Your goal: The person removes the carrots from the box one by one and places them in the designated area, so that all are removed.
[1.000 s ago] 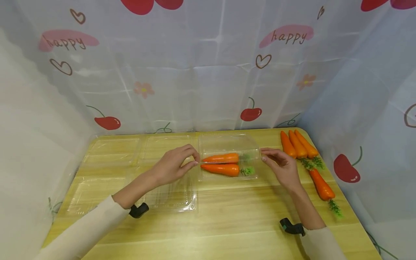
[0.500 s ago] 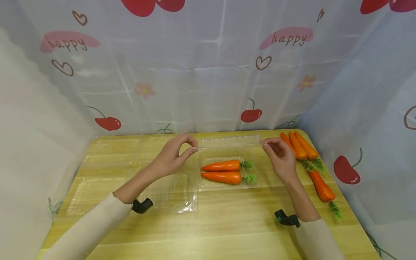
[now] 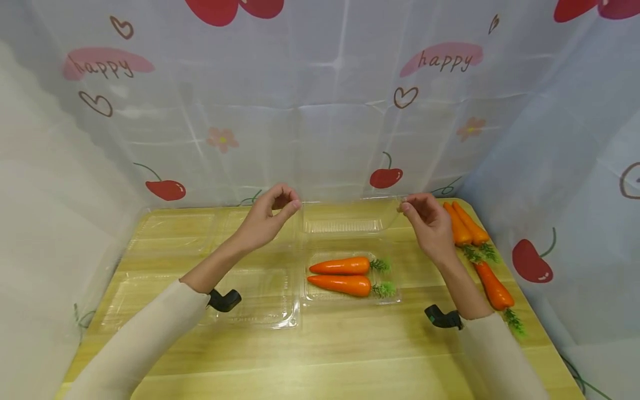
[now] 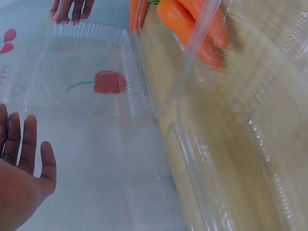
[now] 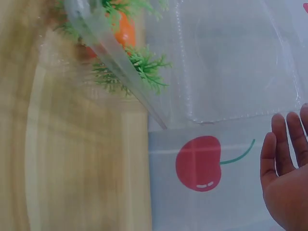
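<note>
Two orange carrots with green tops, the far one (image 3: 340, 265) and the near one (image 3: 340, 285), lie side by side in the base (image 3: 350, 302) of a clear plastic clamshell box. Its lid (image 3: 345, 225) is raised at the back, tilted away from the base. At the lid's left corner my left hand (image 3: 265, 216) pinches the edge between thumb and fingertips. My right hand (image 3: 430, 228) pinches the right corner likewise. In the right wrist view, the other fingers (image 5: 281, 139) of that hand stretch out beside the lid.
Several more clear plastic boxes cover the table's left side, the nearest box (image 3: 287, 322) right beside the carrots' box. Loose carrots (image 3: 492, 284) lie along the right edge. A printed sheet (image 3: 300, 128) hangs close behind the table's back edge.
Both hands have moved up and back with the lid, which was low over the carrots and now leans back uncovering them. The base with its carrots has shifted slightly toward me.
</note>
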The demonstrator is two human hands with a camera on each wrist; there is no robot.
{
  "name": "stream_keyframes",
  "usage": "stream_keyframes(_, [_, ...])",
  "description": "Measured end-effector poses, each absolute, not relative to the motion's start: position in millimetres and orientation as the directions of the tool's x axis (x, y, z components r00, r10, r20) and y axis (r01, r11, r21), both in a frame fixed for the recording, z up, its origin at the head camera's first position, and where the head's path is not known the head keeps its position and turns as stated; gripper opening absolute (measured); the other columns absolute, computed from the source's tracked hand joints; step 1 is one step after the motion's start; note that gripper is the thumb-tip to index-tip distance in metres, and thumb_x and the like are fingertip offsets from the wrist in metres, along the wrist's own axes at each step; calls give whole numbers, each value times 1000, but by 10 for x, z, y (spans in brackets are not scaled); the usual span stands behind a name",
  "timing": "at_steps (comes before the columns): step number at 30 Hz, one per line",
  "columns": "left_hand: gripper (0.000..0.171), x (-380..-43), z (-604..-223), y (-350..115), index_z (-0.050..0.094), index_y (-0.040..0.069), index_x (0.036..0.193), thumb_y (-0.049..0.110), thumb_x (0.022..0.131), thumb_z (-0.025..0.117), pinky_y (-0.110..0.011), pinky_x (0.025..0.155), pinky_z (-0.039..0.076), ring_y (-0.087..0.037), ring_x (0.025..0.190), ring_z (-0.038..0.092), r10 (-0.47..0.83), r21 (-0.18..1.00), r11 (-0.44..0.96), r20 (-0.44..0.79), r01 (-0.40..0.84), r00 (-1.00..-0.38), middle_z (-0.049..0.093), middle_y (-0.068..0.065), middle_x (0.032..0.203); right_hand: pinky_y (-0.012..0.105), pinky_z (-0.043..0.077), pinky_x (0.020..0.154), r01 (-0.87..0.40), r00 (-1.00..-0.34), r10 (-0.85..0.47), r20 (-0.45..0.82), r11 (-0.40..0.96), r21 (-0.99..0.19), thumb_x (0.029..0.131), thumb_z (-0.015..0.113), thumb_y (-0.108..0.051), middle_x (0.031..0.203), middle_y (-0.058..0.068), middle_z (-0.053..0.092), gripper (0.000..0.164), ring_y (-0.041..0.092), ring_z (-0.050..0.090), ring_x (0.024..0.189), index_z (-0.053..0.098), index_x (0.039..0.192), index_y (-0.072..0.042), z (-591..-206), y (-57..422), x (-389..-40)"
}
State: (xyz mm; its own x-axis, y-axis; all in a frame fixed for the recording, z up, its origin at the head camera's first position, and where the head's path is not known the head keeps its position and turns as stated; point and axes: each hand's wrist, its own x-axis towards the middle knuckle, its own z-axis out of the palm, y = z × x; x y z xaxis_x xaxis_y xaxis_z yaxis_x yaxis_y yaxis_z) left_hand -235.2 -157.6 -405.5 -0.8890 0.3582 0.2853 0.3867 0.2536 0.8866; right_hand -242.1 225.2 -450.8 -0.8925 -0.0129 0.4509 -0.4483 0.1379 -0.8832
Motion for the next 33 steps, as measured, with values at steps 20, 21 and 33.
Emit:
stream_keyframes(20, [18,-2852,-4514,-1486,60,3,123,9,108,65,-27,87,57,-37,102,68,229,917,326,159,230,-960,64,-16,115,25,65,87,-218,-974,-88,209,113,-969,108,62,-6,115,8,62,34,17,70,95,55,138,10,-4834,2170,-2784])
stream_keyframes(21, [18,-2863,-4528,-1482,59,2,124,8,107,65,-28,85,57,-40,103,69,224,920,320,157,225,-962,64,-17,115,25,66,87,-216,-974,-101,204,122,-969,109,62,-7,115,9,61,35,17,70,96,54,139,9,-4848,2174,-2790])
stream_keyframes(33, [28,-2933,-4691,-1449,58,0,134,6,107,62,-23,67,48,-54,105,70,159,930,350,63,116,-985,61,-12,109,27,67,81,-103,-982,-175,65,215,-971,109,60,-5,116,18,58,50,15,72,89,47,158,-2,-4987,2196,-2823])
